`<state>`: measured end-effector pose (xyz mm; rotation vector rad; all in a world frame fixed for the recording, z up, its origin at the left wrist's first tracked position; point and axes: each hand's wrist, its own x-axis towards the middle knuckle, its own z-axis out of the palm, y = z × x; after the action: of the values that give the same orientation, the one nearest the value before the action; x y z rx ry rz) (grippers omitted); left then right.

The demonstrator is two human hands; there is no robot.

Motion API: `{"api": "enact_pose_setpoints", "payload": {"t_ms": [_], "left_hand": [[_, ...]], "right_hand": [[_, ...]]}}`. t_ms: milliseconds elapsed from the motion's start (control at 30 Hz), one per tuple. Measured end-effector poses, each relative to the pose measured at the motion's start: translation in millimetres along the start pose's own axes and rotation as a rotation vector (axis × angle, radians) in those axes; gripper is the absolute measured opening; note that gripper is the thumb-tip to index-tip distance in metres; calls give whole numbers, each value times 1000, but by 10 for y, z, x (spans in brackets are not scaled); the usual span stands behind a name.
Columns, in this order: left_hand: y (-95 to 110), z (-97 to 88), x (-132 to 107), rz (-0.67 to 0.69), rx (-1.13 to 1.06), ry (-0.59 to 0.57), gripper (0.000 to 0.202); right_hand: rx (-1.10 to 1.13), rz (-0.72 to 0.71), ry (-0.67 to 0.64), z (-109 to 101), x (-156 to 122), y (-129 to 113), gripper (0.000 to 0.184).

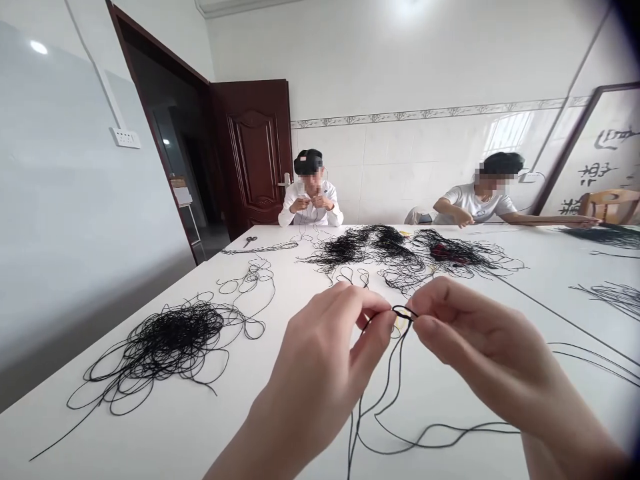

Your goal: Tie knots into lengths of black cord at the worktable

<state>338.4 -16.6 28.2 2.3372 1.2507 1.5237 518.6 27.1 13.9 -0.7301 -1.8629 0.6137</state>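
Note:
Thin black cord (395, 373) hangs in several strands from between my two hands, with a small loop at the top. My left hand (330, 347) pinches the cord between thumb and forefinger on the loop's left side. On its right side, my right hand (485, 347) grips the cord the same way, thumb below and forefinger above. Both hands are raised over the white table (280, 427), fingertips a short gap apart. Below them the strands trail onto the tabletop, and some run off behind my right wrist.
A tangled pile of black cord (175, 333) lies at the left. Larger heaps of cord (380, 247) spread across the table's far side, near scissors (251, 240). Two people sit opposite, one handling cord (313, 200), another reaching sideways (485, 193). A dark red door (257, 147) stands behind.

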Motion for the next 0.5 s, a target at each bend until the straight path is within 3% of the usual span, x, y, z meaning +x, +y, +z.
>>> {"api": "enact_pose_setpoints", "payload": {"t_ms": [133, 200, 367, 433, 500], "left_hand": [[-5, 25, 0, 32, 30, -5, 9], [-5, 32, 8, 10, 58, -6, 10], [20, 50, 37, -91, 161, -24, 16], [34, 48, 39, -110, 180, -32, 15], [44, 36, 31, -140, 187, -48, 15]], "right_hand": [[-55, 14, 39, 7, 9, -28, 21], [89, 71, 4, -6, -4, -48, 23], [701, 304, -181, -93, -62, -165, 29], [810, 357, -139, -117, -70, -212, 30], [769, 319, -46, -121, -69, -231, 30]]}}
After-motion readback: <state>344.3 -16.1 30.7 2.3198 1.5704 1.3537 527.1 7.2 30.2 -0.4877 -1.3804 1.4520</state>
